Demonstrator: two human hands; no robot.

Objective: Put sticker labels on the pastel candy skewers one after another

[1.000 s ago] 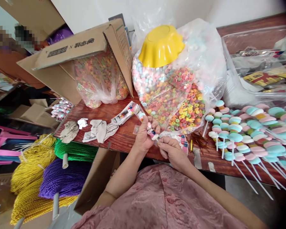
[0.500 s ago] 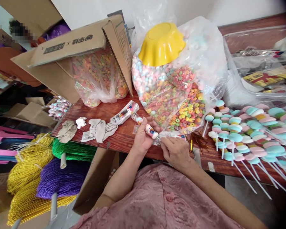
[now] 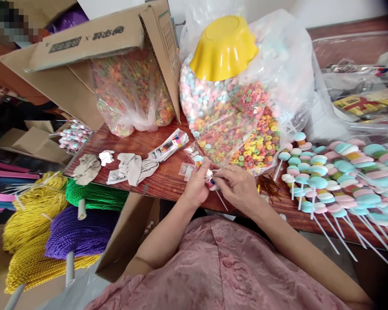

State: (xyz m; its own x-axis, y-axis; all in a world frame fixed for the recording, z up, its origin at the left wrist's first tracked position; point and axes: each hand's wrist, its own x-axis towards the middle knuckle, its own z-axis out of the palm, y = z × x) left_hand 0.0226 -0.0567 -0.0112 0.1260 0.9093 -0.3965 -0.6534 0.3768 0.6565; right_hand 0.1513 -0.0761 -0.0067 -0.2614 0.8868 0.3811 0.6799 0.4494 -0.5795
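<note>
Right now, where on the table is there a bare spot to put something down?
Bare wood shows on the table between the crumpled cloth and the left hand, and behind the cloth, before the bag in the cardboard box. Right of the right hand it is crowded with candy skewers.

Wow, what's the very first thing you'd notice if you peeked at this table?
Probably the yellow bowl, upside down on top of a huge clear bag of colourful candy rings at the back of the table. To the right lie rows of pink and blue lollipops on white sticks. In the middle, the left hand and right hand hold one wrapped candy stick together.
</note>
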